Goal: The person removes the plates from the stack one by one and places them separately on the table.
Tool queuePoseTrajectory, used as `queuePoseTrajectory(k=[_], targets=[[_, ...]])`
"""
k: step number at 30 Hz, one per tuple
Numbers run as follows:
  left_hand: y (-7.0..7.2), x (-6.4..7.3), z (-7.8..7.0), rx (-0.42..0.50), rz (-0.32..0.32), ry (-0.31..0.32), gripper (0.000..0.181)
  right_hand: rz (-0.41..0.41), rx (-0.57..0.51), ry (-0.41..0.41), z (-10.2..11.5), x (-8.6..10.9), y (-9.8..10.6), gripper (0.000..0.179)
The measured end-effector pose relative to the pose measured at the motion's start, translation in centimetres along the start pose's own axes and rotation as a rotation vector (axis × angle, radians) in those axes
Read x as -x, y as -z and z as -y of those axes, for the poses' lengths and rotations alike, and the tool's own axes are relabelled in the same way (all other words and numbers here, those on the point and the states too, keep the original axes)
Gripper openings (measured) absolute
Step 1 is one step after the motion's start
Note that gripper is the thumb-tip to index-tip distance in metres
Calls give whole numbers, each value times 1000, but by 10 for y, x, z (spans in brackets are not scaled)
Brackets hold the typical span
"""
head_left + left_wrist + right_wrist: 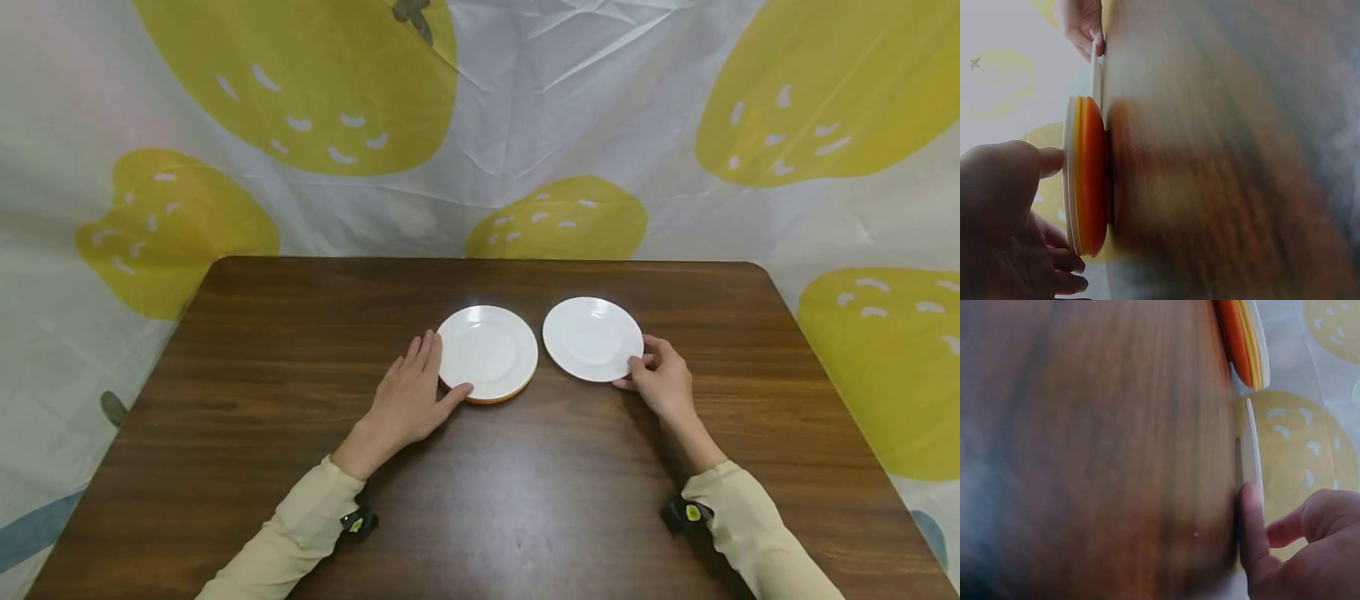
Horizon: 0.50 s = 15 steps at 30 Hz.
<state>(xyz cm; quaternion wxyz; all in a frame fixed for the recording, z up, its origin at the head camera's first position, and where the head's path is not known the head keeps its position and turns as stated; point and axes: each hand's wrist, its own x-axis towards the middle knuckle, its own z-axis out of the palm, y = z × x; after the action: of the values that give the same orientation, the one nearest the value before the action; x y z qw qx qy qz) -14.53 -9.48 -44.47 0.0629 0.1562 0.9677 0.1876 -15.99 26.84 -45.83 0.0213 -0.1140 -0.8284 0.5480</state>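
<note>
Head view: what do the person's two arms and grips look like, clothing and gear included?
The left sleeve and right sleeve are long, loose, creased and pale cream. Beside the cuffs sit a small black left wrist device and a matching right wrist device, each with a yellow-green mark. The left grip and right grip are ungloved hands.

Narrow gap parts white plate (588,337) and plate stack (486,352), with bare tabletop (495,508) before them.
The left hand (408,398) blocks the stack's left side and the right hand (666,382) the plate's near right edge, while a patterned cloth (510,125) closes off passage behind.
</note>
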Motion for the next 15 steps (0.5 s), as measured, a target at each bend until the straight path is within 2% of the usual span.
queuePoseTrajectory(k=[4, 7, 10, 15], targets=[[0, 0, -1, -5, 0, -9, 95, -70, 244, 52, 3, 0, 2, 48], [1, 0, -2, -4, 1, -11, 95, -108, 359, 77, 4, 1, 4, 47], [1, 0, -3, 1, -1, -13, 94, -127, 400, 85, 5, 3, 6, 47], [2, 1, -4, 3, -7, -10, 94, -119, 400, 84, 6, 5, 7, 47]])
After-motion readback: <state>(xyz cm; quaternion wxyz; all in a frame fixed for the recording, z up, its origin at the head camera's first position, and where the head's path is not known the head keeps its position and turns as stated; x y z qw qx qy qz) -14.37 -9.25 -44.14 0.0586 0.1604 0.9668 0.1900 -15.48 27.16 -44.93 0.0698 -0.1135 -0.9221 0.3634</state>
